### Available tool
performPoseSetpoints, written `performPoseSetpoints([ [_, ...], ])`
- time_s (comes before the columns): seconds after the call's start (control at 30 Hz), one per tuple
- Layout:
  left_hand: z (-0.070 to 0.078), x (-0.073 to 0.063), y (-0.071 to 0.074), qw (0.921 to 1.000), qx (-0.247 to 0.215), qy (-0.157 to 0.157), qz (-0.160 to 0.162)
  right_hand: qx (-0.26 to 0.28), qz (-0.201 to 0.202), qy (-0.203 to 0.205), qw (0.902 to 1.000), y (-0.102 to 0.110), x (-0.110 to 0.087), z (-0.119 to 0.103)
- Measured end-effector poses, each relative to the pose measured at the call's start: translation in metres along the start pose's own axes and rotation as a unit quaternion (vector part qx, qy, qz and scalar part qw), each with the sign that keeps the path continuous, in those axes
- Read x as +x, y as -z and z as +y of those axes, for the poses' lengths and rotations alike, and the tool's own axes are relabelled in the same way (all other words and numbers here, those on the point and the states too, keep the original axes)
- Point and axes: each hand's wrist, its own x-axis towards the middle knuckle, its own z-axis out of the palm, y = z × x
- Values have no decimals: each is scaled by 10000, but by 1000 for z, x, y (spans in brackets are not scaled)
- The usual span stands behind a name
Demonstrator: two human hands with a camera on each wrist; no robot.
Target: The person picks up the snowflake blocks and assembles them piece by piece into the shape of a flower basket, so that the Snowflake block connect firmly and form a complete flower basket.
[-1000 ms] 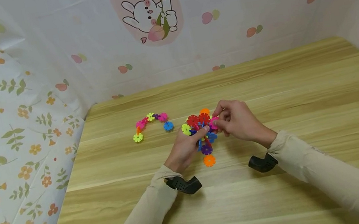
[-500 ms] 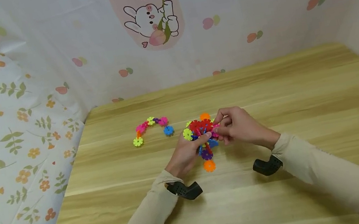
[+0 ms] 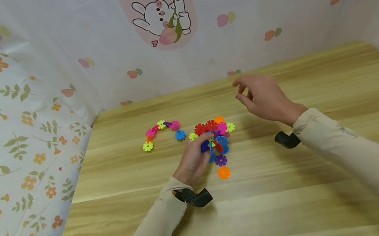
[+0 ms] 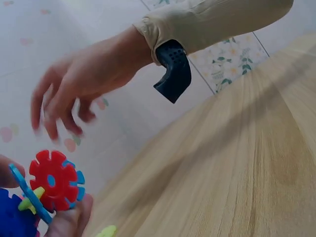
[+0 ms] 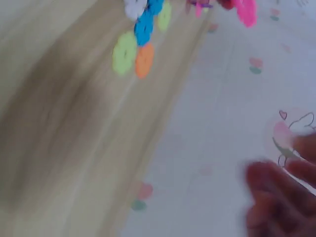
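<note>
My left hand (image 3: 192, 157) holds a cluster of interlocking plastic snowflake discs (image 3: 222, 145), its thumb lying over the top. Red, pink, lime and orange discs fan out on the far side; a purple disc (image 3: 221, 160) and an orange disc (image 3: 223, 172) trail toward me. Up close in the left wrist view, a red disc (image 4: 53, 180) shows slots around its edge, between thumb and fingers. To the right and farther back, my right hand (image 3: 265, 96) is raised off the cluster, fingers loosely bent around nothing. It looks blurred in the right wrist view.
Left of the cluster, a curved chain of linked discs (image 3: 161, 124) lies on the wooden table (image 3: 295, 209), ending in a blue disc (image 3: 180, 135). Printed white cloth (image 3: 92, 34) hangs along the back and left sides. A black curved piece (image 3: 193, 197) sits at the left cuff.
My right hand has let go of the pink disc on the cluster and moved up and to the right. The left hand keeps its hold, with the cluster turned slightly.
</note>
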Motion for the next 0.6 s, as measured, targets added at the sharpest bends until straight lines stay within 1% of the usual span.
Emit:
performPoseSetpoints([
  [0.07, 1, 1, -2, 10000, -11, -11, 32, -222, -530, 36, 9983, -9, 0, 0],
  [0.13, 1, 2, -2, 9999, 47, 27, 129, -330, -1201, 6, 9922, -22, 0, 0],
  [0.17, 1, 1, -1, 9998, 25, 58, 182, -380, -1476, -44, 9883, -29, 0, -2],
  [0.2, 1, 2, 0, 9997, 6, 60, 228, -429, -1649, -102, 9853, -35, 0, -3],
  [0.23, 1, 2, 0, 9997, -36, 78, 241, -472, -1735, -162, 9836, -41, 1, -3],
  [0.3, 1, 1, 1, 9996, -20, 113, 266, -545, -1759, -226, 9826, -49, 3, -5],
  [0.33, 1, 1, 2, 9997, -32, 100, 228, -609, -1789, -254, 9816, -52, 5, -6],
  [0.5, 2, 0, 2, 9998, -109, 10, -146, -857, -2016, -434, 9747, -61, 10, -8],
  [0.57, 3, 0, 0, 9991, -303, -28, -310, -806, -2021, -497, 9748, -62, 11, -9],
  [0.6, 3, 0, 0, 9989, -352, -23, -310, -726, -1982, -515, 9761, -62, 11, -8],
])
